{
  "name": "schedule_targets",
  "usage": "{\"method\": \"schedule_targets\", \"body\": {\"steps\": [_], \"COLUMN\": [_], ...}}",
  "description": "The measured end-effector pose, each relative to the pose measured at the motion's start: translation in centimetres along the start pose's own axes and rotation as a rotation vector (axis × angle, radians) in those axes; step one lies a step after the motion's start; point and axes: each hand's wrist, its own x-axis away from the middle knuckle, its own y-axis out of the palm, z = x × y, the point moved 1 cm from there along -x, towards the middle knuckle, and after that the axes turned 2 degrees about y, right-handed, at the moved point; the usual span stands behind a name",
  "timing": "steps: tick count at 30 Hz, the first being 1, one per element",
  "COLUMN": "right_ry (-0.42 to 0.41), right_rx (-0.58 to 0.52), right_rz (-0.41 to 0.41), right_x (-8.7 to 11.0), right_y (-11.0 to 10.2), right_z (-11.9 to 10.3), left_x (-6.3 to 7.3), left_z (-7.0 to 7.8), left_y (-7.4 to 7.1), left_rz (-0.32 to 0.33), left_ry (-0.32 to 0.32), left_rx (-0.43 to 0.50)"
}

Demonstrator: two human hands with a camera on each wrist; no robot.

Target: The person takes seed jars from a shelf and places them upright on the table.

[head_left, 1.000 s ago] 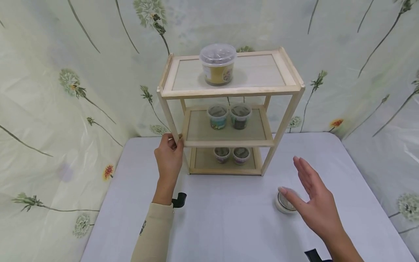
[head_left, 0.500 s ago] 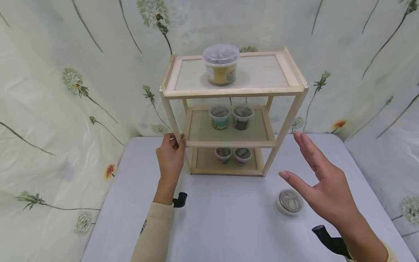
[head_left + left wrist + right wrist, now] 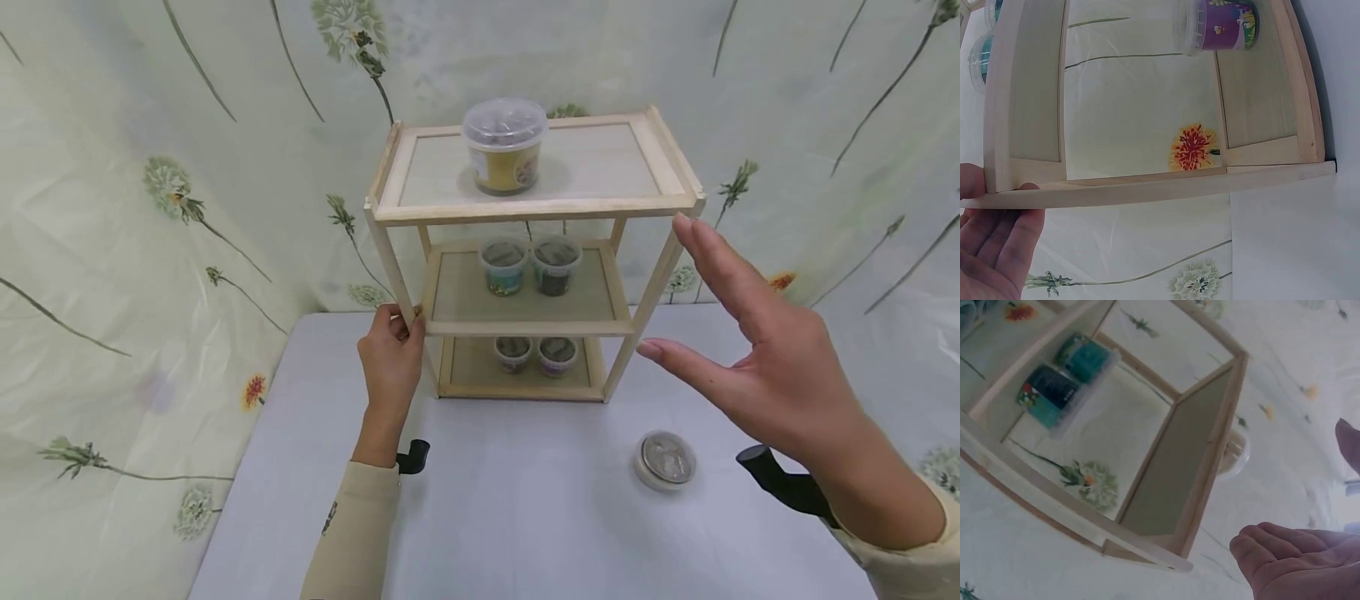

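Observation:
A three-tier wooden shelf [image 3: 525, 327] stands at the back of the table. My left hand [image 3: 392, 354] grips its front left post at the middle tier; the left wrist view shows fingers [image 3: 1013, 240] behind the post. My right hand [image 3: 780, 358] is raised beside the right post, thumb and fingers spread, holding nothing. On the top tier sits a large lidded tub [image 3: 505, 154] with a yellow label. Two smaller lidded tubs, one teal [image 3: 503, 271] and one dark [image 3: 556, 271], stand side by side on the middle tier. Two small tubs [image 3: 557, 357] share the bottom tier.
A low round lidded container [image 3: 664, 460] lies on the white tabletop [image 3: 525, 500], right of the shelf's front and below my right hand. A floral plastic sheet [image 3: 225, 150] hangs behind and beside the table.
My right hand has risen from over the round container, up and to the right, beside the shelf's right post. The left hand keeps its grip; the view has shifted slightly.

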Motion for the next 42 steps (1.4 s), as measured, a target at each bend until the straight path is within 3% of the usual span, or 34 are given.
{"method": "schedule_targets", "body": {"steps": [5, 10, 19, 28, 42], "right_ry": [0.025, 0.048, -0.055, 0.068, 0.131], "right_rx": [-0.023, 0.035, 0.033, 0.065, 0.126], "right_rz": [-0.051, -0.048, -0.047, -0.119, -0.190], "right_x": [-2.1, -4.1, -7.2, -10.0, -14.3], "right_y": [-0.6, -0.8, -0.1, 0.8, 3.6], "right_z": [-0.5, -0.8, -1.0, -1.5, 0.5], "left_x": [0.0, 0.0, 0.0, 0.0, -0.2], "left_z": [0.0, 0.0, 0.0, -0.1, -0.3], "left_y": [0.0, 0.0, -0.1, 0.0, -0.1], "left_rz": [0.002, -0.004, -0.008, -0.017, -0.009], "left_ry": [0.007, 0.013, 0.007, 0.000, 0.006], "left_rx": [-0.003, 0.005, 0.031, 0.031, 0.019]}}
